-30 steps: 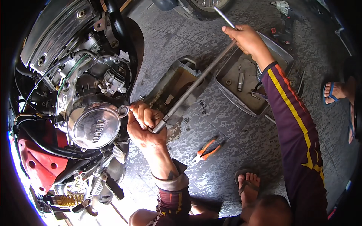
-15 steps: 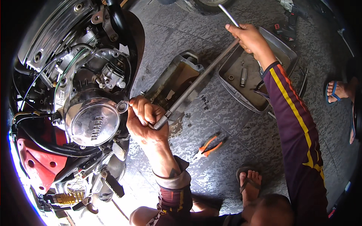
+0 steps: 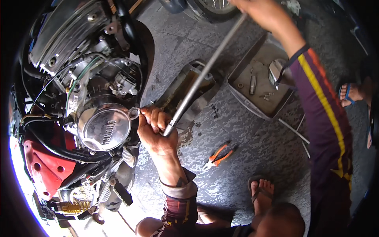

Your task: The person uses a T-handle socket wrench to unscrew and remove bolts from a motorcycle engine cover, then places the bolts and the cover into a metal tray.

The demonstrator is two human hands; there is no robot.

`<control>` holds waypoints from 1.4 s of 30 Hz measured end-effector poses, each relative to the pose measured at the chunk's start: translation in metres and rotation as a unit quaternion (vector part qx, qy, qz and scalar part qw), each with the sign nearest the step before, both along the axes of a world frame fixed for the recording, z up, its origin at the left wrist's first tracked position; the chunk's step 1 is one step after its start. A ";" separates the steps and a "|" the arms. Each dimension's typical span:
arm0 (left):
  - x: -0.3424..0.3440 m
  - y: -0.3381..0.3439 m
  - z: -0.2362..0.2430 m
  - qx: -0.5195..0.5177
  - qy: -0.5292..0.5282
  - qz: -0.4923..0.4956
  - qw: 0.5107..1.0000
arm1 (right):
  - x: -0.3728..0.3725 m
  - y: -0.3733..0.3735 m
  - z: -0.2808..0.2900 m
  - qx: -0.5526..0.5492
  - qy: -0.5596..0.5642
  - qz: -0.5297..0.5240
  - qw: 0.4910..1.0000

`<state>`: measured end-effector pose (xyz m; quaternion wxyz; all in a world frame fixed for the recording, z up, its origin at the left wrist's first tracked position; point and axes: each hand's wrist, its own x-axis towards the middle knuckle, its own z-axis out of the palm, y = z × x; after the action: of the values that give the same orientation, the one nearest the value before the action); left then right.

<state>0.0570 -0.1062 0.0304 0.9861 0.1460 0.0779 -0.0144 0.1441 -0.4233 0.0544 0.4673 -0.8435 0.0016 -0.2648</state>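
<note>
My left hand (image 3: 158, 136) is closed around the head end of a long metal breaker bar (image 3: 211, 67), right beside the motorcycle engine's round polished side cover (image 3: 100, 132). What the bar's head sits on is hidden by the fingers and the engine. From there the bar slants up and away to the right. At its far end, near the top edge of the view, my right hand (image 3: 264, 14) is wrapped round it; part of that hand is cut off by the frame.
Under the bar lies an oil-stained drain container (image 3: 166, 94). A grey tray (image 3: 250, 103) holds a socket and small parts. Orange-handled pliers (image 3: 218, 157) lie on the floor. Beyond are a wheel (image 3: 211, 15) and, at the right, another person's sandalled foot (image 3: 349, 94).
My right hand has moved farther away, swinging the bar's far end upward in the view. My left hand still grips the head end beside the engine. The view has shifted slightly.
</note>
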 end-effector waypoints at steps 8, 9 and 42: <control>-0.022 -0.026 -0.027 0.065 0.018 -0.033 0.997 | -0.060 0.016 0.074 -0.164 -0.029 -0.092 0.982; -0.021 -0.021 -0.036 0.094 0.015 -0.020 0.995 | -0.069 0.017 0.075 -0.161 -0.017 -0.062 0.985; -0.110 -0.054 -0.181 0.787 -0.100 -0.232 0.562 | -0.404 0.018 -0.208 0.436 0.487 -0.157 0.740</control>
<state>-0.0528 -0.1604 -0.1505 0.4439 0.8781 -0.0773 -0.1608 -0.2604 -0.4054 -0.1537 0.6712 -0.5498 0.4763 0.1427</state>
